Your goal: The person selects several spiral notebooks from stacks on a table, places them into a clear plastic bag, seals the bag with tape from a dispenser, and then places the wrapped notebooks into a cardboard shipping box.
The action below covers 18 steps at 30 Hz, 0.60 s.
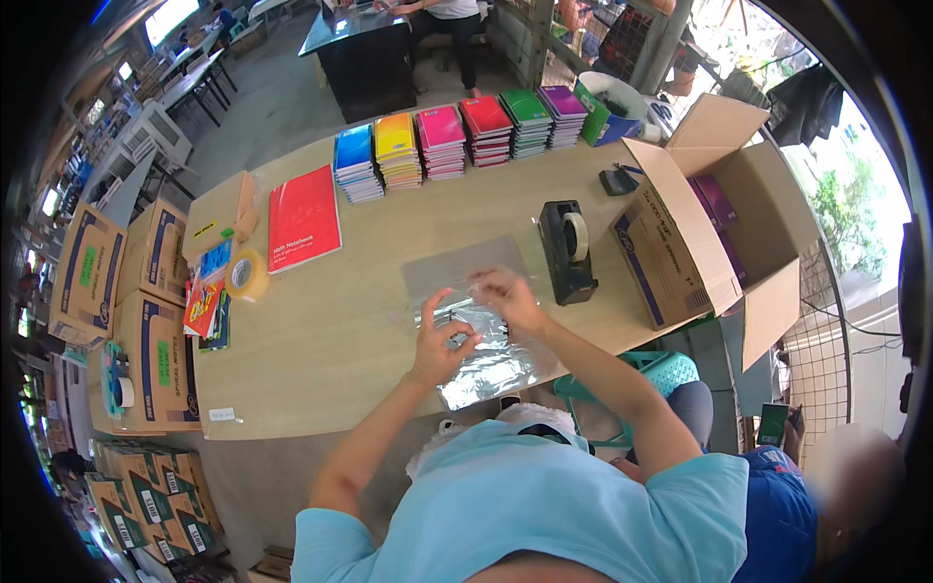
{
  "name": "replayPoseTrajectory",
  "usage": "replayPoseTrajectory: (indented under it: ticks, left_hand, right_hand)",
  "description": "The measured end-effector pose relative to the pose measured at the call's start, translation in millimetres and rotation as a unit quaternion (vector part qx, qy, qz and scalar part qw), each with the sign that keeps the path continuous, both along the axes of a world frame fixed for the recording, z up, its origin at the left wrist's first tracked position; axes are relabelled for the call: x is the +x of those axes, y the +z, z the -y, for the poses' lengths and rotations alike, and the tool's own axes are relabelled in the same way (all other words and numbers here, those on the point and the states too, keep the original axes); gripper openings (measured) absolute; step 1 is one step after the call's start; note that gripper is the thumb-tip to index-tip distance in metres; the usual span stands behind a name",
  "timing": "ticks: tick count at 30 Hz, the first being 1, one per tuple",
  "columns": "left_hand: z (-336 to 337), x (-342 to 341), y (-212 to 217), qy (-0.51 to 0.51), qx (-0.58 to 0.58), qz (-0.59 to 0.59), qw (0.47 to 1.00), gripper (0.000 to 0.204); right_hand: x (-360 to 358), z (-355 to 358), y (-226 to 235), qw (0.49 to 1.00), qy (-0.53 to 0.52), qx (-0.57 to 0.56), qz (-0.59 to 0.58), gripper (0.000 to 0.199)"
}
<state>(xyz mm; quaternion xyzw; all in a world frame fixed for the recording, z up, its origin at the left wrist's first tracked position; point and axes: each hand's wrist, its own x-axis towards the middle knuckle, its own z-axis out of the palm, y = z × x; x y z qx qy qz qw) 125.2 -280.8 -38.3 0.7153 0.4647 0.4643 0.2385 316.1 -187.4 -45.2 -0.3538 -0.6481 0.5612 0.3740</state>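
A shiny clear plastic bag [491, 374] lies at the near edge of the table, over a greyish flat sheet [437, 272]. My left hand [445, 342] is over the bag's left side, with its index finger raised and the thumb and another finger curled together on the thin plastic. At the bag's far end, the fingertips of my right hand [510, 299] pinch a fold of clear plastic. Glare blurs the bag's outline and exactly where the fingers grip it. Just right of my hands stands a black tape dispenser [568, 255] with a roll of tape.
Stacks of coloured notebooks [442, 141] line the far edge. A large red notebook [304, 219] and a yellowish tape roll [247, 275] are at left. An open carton [671, 243] stands at right, closed cartons [155, 360] at left. A person in blue [777, 505] is close at lower right.
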Motion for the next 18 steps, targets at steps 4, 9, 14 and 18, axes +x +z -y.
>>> replayPoseTrajectory:
  ticks: [4, 9, 14, 18]
  left_hand:
    - [2.4, 2.8, -10.6, 0.054, 0.022, 0.028, 0.998, 0.017]
    - [4.9, 12.7, -8.8, 0.054, -0.036, 0.083, 0.994, 0.017]
    - [6.3, 16.4, -4.3, 0.077, -0.078, 0.096, 0.989, 0.019]
    - [1.6, 25.1, -7.5, 0.114, -0.056, 0.096, 0.987, 0.022]
  right_hand:
    - [3.9, -16.4, 73.9, 0.919, -0.185, -0.141, -0.318, 0.024]
    - [5.8, 4.7, 33.4, 0.998, -0.032, 0.012, -0.056, 0.037]
    - [13.4, -7.6, 57.3, 0.970, -0.088, -0.084, -0.208, 0.044]
    - [0.9, 9.0, 35.9, 0.997, -0.023, 0.044, 0.056, 0.024]
